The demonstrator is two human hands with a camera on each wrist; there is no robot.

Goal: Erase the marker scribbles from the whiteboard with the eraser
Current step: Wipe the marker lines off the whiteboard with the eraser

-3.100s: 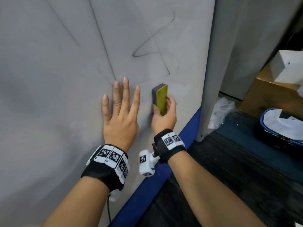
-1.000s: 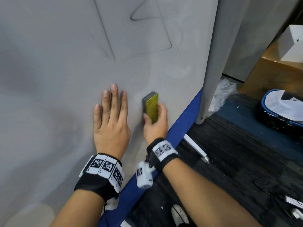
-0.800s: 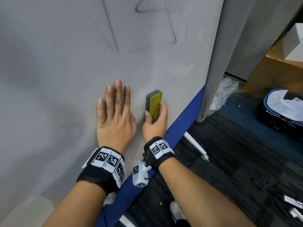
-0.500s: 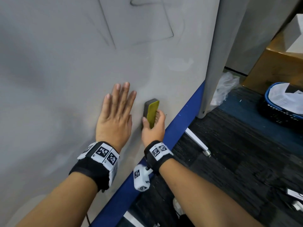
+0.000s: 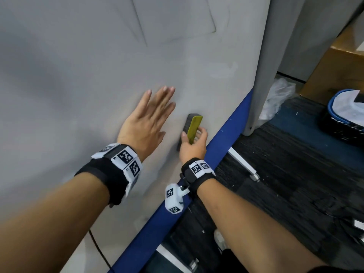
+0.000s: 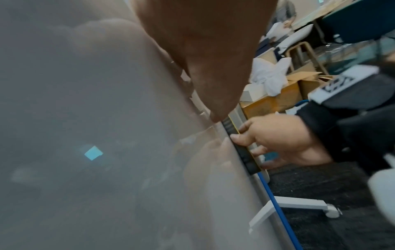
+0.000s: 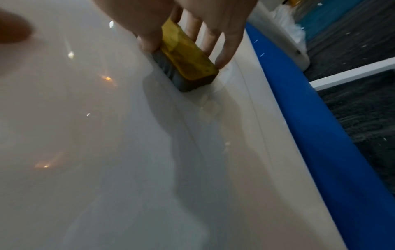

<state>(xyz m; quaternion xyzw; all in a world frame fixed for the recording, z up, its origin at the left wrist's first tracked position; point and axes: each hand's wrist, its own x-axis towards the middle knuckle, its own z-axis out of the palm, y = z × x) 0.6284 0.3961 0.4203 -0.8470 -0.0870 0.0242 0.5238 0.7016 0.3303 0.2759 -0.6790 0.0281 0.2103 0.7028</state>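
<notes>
Eraser [image 5: 192, 129] pressed on board [image 5: 78, 75].
My right hand [image 5: 194, 145] pinches it; left hand [image 5: 146, 123] flat, fingers straight. Basket [image 5: 342, 127] at 3 o'clock holds paper [image 5: 348, 102].

Left hand [image 5: 146, 119] flat, right hand [image 5: 194, 146] curled gripping.

The marker scribbles [image 5: 177, 26] run off the whiteboard's [image 5: 69, 75] top edge of view; the eraser's [image 5: 192, 128] lower end (felt side too) hides behind the right hand [image 5: 194, 146].

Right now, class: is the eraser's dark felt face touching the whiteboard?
Touching. The right wrist view shows the eraser, gripped by the right hand, lying flat on the whiteboard with no gap visible.
</notes>
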